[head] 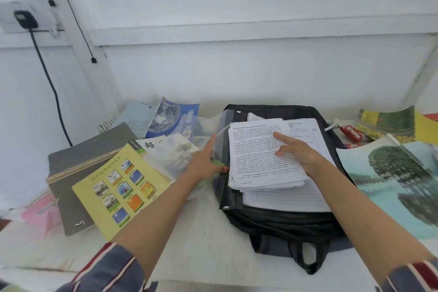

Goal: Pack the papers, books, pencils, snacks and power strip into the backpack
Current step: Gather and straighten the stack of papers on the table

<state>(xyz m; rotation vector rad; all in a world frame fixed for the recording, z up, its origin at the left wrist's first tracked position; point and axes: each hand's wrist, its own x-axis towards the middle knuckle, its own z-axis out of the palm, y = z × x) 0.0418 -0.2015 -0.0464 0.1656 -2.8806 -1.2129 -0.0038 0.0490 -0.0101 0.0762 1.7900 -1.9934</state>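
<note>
- Head view: a black fabric backpack (284, 225) is lying flat on the white desk (203, 232), with a clear plastic folder (201, 125) sitting open on top.
- The right hand (302, 153) is gripping a stack of white printed papers (258, 156) in its fingers (282, 137), over the folder.
- The left hand (202, 165) is pinching the folder's translucent flap, holding it out leftward.
- A red snack packet (350, 134) is lying just right of the backpack.

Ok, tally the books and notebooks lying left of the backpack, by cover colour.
Yellow booklet: 1
Grey binder: 1
Blue book: 1
Pale blue spiral notebook: 1
White book: 1
Total: 5
</note>
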